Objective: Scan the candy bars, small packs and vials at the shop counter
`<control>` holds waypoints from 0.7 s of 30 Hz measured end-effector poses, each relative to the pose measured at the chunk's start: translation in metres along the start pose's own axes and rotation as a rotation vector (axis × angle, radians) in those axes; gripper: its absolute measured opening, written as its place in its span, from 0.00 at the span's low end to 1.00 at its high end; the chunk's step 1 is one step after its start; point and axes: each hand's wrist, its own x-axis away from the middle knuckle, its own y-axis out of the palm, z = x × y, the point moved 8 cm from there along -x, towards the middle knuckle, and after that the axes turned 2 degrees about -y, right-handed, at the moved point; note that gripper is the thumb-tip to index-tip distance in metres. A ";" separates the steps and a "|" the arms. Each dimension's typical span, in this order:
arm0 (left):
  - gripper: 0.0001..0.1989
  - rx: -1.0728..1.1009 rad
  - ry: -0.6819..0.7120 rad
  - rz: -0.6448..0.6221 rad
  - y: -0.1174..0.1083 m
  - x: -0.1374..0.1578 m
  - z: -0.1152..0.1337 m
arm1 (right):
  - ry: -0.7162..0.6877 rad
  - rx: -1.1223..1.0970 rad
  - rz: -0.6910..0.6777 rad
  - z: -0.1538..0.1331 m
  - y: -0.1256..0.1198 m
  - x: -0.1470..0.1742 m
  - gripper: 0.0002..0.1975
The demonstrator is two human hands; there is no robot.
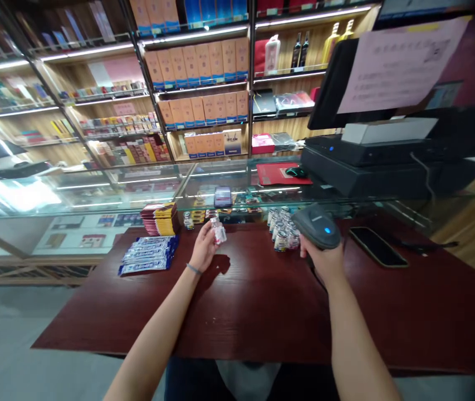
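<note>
My left hand (204, 246) is closed around a small clear bottle (218, 230) with a white and pink label, held above the dark red table. A grey barcode scanner (317, 224) with a lit blue spot is gripped in my right hand (324, 259), its head pointing left toward the held bottle. Just left of the scanner stands a cluster of similar small bottles (280, 236). One more small bottle (188, 220) stands beyond my left hand, beside a stack of red and yellow packs (160, 219). Blue and white sachets (149, 254) lie fanned out on the left.
The dark red table (254, 323) meets a glass display counter (204, 181). A black phone (378, 246) lies right of the scanner. On the counter are a red mat (277, 174), a mouse (296, 172) and a monitor (331, 83) with paper attached. Stocked shelves (204, 86) stand behind.
</note>
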 end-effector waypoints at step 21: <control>0.14 0.292 -0.185 0.106 -0.056 -0.001 0.017 | -0.492 0.532 -0.827 -0.036 0.135 0.083 0.19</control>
